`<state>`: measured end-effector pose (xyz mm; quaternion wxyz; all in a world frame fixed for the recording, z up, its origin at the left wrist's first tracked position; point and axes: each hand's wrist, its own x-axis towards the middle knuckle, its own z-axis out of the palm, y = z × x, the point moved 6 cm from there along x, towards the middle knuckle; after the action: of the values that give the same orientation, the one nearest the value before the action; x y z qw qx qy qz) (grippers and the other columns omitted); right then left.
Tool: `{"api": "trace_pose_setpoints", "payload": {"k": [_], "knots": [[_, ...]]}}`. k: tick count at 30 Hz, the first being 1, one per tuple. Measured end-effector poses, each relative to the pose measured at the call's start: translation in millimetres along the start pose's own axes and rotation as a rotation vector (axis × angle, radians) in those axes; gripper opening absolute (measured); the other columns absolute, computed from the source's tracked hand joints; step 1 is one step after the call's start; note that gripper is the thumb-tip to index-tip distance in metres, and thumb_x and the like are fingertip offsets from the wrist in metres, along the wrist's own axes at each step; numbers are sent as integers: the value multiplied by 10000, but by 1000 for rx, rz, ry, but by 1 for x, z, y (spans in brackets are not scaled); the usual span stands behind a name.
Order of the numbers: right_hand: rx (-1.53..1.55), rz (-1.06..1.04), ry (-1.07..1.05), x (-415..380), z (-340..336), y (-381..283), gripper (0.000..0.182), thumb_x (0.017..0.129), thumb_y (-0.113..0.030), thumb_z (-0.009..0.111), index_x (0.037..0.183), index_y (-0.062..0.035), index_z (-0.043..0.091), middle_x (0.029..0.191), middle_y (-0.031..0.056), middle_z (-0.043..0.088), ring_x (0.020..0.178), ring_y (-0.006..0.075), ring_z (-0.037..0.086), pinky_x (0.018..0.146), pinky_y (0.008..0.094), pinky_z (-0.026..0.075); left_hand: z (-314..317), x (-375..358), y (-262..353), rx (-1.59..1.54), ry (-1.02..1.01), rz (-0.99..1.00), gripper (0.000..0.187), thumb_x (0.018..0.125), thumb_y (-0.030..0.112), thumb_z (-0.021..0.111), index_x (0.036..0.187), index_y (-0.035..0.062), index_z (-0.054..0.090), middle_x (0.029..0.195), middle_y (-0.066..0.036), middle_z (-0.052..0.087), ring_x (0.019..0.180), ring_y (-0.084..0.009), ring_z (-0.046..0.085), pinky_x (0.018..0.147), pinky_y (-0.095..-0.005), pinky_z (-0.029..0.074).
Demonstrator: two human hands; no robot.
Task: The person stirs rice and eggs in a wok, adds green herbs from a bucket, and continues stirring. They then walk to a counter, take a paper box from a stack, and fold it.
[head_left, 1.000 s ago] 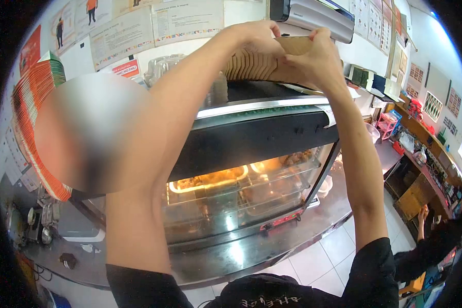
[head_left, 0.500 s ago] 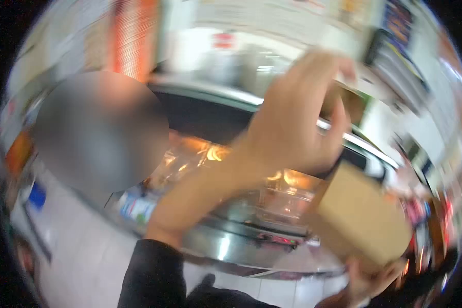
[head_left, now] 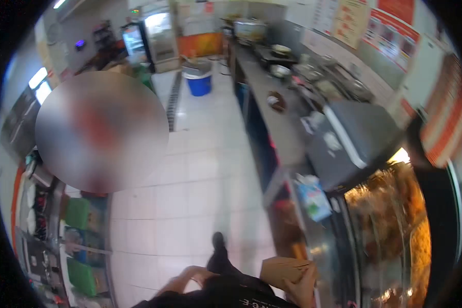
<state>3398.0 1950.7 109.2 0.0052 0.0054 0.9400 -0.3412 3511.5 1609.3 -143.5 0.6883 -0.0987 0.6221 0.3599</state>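
Observation:
A brown cardboard box [head_left: 282,271] is held low in front of my body, slightly right of centre. My right hand [head_left: 303,285] is closed on its right side, the thumb against the near face. My left hand [head_left: 192,274] is beside my dark shirt, apart from the box; its fingers are blurred and partly hidden. To the right of the box, a lit glass display case [head_left: 385,226] holds browned food that I cannot make out clearly. A blue and white packet [head_left: 313,197] is at the case's near left corner.
A long steel counter [head_left: 287,138] runs along the right, with pots and trays at its far end. A blue bucket [head_left: 198,84] stands on the tiled floor [head_left: 190,205] ahead. Green containers [head_left: 79,274] line the lower left. A large blurred patch hides the left side.
My view has swung from the wall and display case to the long aisle. My left hand has dropped from its raised position, and the box is now lower, still in my right hand.

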Motion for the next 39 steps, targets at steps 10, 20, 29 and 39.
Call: {"api": "trace_pose_setpoints", "payload": {"k": [10,20,29,39], "knots": [[188,-327,-421,266,270,-290,589,606,-203,776,993,-24,370,865,186,518,811,364,551,709,428,435,-320,-244,70,223,1411,844,1107,535,458,786,1356,24,184,1346,-210,286,1241,-387,273,1006,-489,250],[318,-425,-827,482,444,-482,468,806,-257,643,1107,1,394,951,193,582,916,311,605,780,352,467,-612,-313,81,33,1563,832,959,514,367,820,1257,18,325,1212,-165,417,1112,-340,407,938,-438,318],[612,-562,-843,735,524,-740,186,873,-110,480,1024,-18,539,882,165,609,897,246,613,742,351,474,-917,-463,57,-135,1843,928,953,451,189,835,1248,32,338,1186,-188,427,1080,-367,414,909,-442,331],[505,-739,-869,1002,697,-945,177,756,-134,667,827,23,626,758,130,629,650,196,613,603,275,475,-1277,-570,34,-154,1877,971,931,461,164,816,1261,72,347,1215,-170,410,1131,-363,382,942,-442,316]]}}
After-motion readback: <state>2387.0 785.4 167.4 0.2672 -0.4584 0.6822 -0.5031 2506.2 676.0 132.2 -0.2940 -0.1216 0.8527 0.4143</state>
